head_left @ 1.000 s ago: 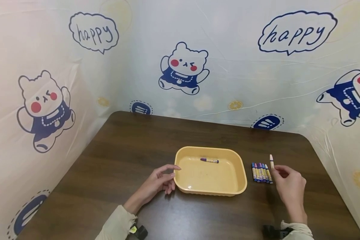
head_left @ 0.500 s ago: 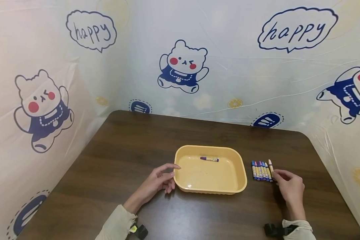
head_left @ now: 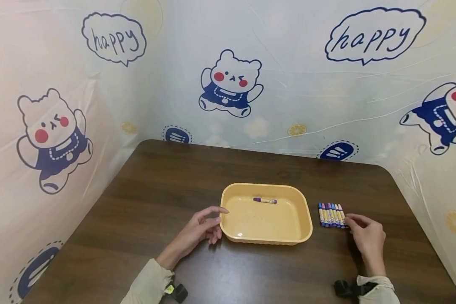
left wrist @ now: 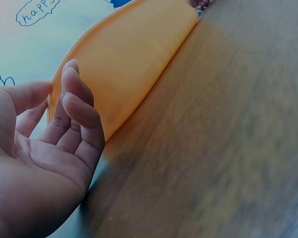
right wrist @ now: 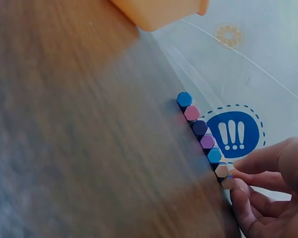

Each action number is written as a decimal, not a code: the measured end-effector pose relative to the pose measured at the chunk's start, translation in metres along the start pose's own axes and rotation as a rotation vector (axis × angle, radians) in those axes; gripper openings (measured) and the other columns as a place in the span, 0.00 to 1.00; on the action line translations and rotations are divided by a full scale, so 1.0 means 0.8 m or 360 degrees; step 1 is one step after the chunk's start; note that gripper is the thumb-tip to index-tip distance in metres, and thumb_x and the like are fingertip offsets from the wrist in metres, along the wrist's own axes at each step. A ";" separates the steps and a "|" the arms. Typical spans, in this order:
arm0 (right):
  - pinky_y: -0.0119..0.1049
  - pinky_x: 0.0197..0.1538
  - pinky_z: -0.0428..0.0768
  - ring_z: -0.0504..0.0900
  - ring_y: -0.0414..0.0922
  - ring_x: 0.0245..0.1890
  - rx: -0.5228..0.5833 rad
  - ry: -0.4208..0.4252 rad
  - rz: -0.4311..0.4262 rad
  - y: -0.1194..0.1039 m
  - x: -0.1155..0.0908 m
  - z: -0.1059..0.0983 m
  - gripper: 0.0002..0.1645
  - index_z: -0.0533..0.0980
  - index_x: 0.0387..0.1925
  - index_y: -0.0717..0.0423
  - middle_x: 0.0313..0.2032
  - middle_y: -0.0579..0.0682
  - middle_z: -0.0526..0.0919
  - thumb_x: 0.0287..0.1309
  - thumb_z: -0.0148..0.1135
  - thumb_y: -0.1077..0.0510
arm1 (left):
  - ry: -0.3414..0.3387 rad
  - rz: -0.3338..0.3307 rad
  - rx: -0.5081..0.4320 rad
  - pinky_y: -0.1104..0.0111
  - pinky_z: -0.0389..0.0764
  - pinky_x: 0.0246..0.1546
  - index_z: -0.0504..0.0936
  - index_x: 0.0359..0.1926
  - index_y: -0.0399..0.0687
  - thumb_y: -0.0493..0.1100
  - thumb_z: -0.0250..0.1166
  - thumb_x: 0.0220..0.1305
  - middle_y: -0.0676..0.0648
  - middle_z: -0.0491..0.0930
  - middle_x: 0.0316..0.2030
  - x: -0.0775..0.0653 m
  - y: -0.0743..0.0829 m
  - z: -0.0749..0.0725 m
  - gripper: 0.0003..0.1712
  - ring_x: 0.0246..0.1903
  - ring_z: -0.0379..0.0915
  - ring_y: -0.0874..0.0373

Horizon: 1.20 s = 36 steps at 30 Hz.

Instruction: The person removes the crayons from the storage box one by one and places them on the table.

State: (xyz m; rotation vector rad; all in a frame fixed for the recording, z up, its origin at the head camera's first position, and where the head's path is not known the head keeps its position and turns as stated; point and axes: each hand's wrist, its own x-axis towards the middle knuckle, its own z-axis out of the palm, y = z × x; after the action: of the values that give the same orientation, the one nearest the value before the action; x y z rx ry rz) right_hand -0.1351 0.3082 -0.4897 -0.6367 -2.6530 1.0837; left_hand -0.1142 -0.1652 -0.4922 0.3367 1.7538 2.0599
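Note:
My left hand (head_left: pixel 198 233) pinches the left rim of a yellow plastic tray (head_left: pixel 266 226) between thumb and index finger, its other fingers curled loosely outside the wall. Inside the tray, near its far side, lies one purple-tipped crayon (head_left: pixel 264 201). Several crayons (head_left: pixel 328 215) with yellow wrappers lie side by side in a row just right of the tray. At the row's right end, my right hand (head_left: pixel 368 237) pinches the near end of a pale-tipped crayon (right wrist: pixel 228 183) with thumb and index finger. That crayon lines up against its neighbours.
The dark wooden table (head_left: pixel 182 177) extends around the tray on all sides. Printed cloth walls (head_left: pixel 281 97) with cartoon bears stand along its back and both sides. Black wrist straps sit at both sleeves (head_left: pixel 378 289).
My right hand has lowered the pale crayon from upright beside the row to flat at its right end. The left hand and tray have stayed in place.

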 end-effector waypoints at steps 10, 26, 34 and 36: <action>0.32 0.33 0.69 0.75 0.38 0.32 -0.0032 -0.0015 -0.0067 0.001 0.001 0.004 0.16 0.86 0.42 0.59 0.37 0.57 0.88 0.62 0.68 0.50 | -0.0020 0.0040 0.0001 0.71 0.75 0.23 0.66 0.66 0.32 0.44 0.54 0.77 0.44 0.80 0.26 0.001 0.001 -0.001 0.25 0.21 0.74 0.57; 0.30 0.29 0.66 0.72 0.33 0.24 -0.0043 0.0119 -0.0315 -0.037 -0.012 -0.003 0.09 0.86 0.39 0.58 0.29 0.52 0.85 0.61 0.67 0.58 | -0.0022 0.0039 -0.0017 0.71 0.75 0.22 0.65 0.66 0.32 0.44 0.54 0.76 0.44 0.80 0.26 0.000 0.001 -0.001 0.25 0.21 0.74 0.57; 0.21 0.33 0.69 0.74 0.36 0.29 0.0067 0.0103 -0.0805 -0.111 -0.025 0.001 0.06 0.86 0.39 0.58 0.33 0.52 0.83 0.60 0.67 0.64 | -0.0030 0.0046 -0.0021 0.71 0.75 0.22 0.66 0.66 0.32 0.44 0.55 0.76 0.44 0.80 0.26 0.000 0.000 -0.002 0.26 0.21 0.74 0.57; 0.20 0.34 0.71 0.76 0.38 0.31 0.0083 0.0043 -0.0910 -0.130 -0.028 0.004 0.06 0.85 0.40 0.58 0.34 0.52 0.84 0.60 0.67 0.64 | -0.0029 0.0038 -0.0024 0.71 0.75 0.23 0.66 0.66 0.33 0.44 0.55 0.76 0.44 0.80 0.26 0.000 -0.001 -0.001 0.26 0.21 0.74 0.57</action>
State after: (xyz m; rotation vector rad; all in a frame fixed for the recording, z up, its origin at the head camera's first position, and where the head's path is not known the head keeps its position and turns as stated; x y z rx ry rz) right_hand -0.1485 0.2296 -0.4196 0.1221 -2.5230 0.9497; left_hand -0.1144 -0.1659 -0.4928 0.3723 1.7304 2.0789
